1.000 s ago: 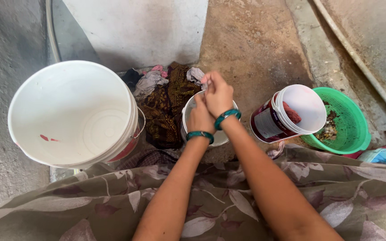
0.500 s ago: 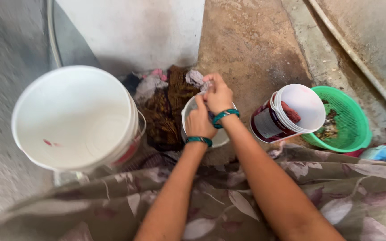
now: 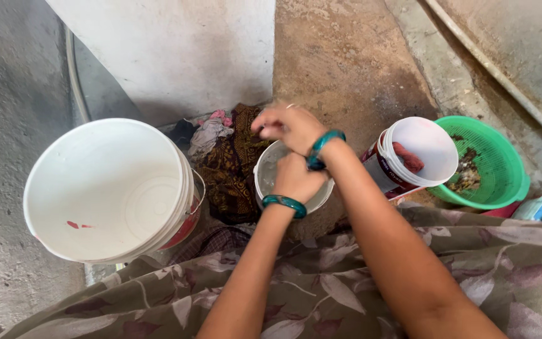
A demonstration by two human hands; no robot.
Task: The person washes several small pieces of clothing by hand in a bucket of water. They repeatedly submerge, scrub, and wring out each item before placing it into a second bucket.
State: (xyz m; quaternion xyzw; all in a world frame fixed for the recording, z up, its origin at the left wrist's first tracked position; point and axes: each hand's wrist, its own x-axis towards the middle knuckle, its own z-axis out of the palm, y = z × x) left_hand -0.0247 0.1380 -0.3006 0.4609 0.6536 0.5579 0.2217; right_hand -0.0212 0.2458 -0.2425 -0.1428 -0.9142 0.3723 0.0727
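A small white tub (image 3: pixel 270 179) is set on the ground beside dark clothes (image 3: pixel 230 166). Over it, the left hand (image 3: pixel 296 179) is curled and the right hand (image 3: pixel 286 127) blurred; no held thing can be seen. Washing looks unfinished.

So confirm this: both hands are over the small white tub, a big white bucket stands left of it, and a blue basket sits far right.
Not quite. In the head view the basket is green, not blue. The hands, left and right, small white tub and big white bucket are as stated.

Single head view, steeply down, close, edges perhaps distorted.
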